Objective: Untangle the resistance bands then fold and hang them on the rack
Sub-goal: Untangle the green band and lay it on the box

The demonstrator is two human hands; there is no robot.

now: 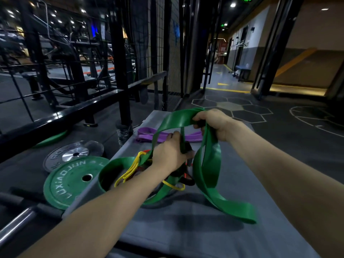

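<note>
I stand at a flat grey padded bench [186, 226]. Its left edge runs close to a big green round weight plate [72, 181] and a silver round weight plate [74, 155] lying on the dark floor. A shiny metal bar [16, 224] pokes in low on the left. Behind the plates stands a black metal rack with rails [78, 107], and a black wire fence [163, 43] rises past the far end of the bench. To my right the dark floor with hexagon lines [242, 110] is wide and open.

My right hand [214, 123] is lifted above the bench. Its fingers are curled tight round the wide green rubber band [208, 164], near the top of its loop. The band hangs down from there in big twisty loops, and its low end lies on the bench near the right side.

My left hand [169, 153] is lower, in the middle. Its fingers curl round a thin strip of the green band and something black; I cannot tell what the black thing is. Under this hand sits a messy knot with a thin yellow stretchy band [130, 170] and a bit of red band [187, 175] mixed in.

A flat purple rubber band [149, 135] lies alone at the far end of the bench.
</note>
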